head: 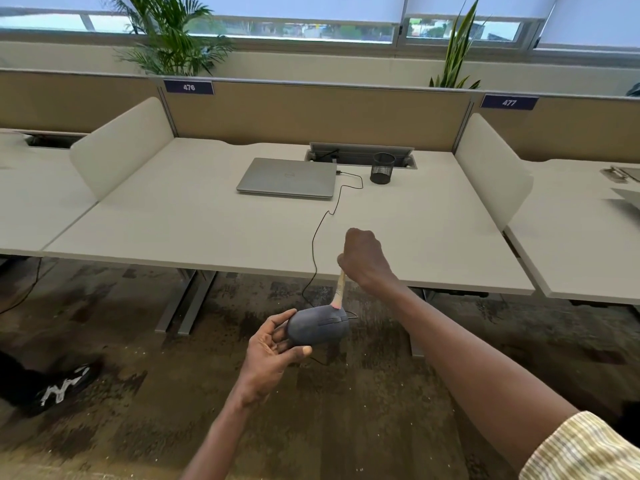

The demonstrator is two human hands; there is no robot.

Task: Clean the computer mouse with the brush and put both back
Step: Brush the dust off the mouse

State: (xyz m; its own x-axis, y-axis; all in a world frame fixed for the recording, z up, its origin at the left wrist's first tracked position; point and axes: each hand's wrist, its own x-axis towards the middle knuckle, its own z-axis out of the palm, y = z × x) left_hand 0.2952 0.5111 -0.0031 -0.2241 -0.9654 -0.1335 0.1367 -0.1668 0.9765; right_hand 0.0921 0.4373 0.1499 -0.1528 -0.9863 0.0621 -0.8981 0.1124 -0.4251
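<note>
My left hand (272, 346) grips a dark grey wired computer mouse (320, 325) from below, in front of the desk edge and above the floor. Its black cable (317, 237) runs up over the desk to the laptop. My right hand (363, 259) is closed in a fist around the pale wooden handle of a small brush (339, 289), held nearly upright. The brush's pinkish tip touches the top front of the mouse, near its buttons. Most of the handle's upper end is hidden inside the fist.
A white desk (207, 220) carries a closed silver laptop (289, 178) and a black mesh pen cup (382, 168) near a cable tray. White side dividers flank the desk. A person's black shoe (65, 386) rests on the patterned carpet at the left.
</note>
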